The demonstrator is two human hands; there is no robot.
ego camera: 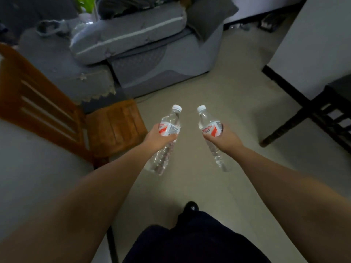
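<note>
Both arms reach out in front of me over the floor. My left hand [158, 138] grips a clear water bottle [171, 122] with a white cap and a red-and-white label, fingers curled round its middle. My right hand [225, 139] grips a second bottle of the same kind [208, 123] round its label. Both bottles tilt with their caps pointing away from me and their bases toward me. The two bottles are apart, roughly a hand's width between them.
A wooden chair [114, 126] stands at the left beside a grey table edge [38, 168]. A grey sofa [144, 48] fills the back. A dark stool [321, 114] and a white wall [311, 44] are at the right. Beige floor [218, 88] lies ahead; my dark trouser leg and shoe [190, 207] show below.
</note>
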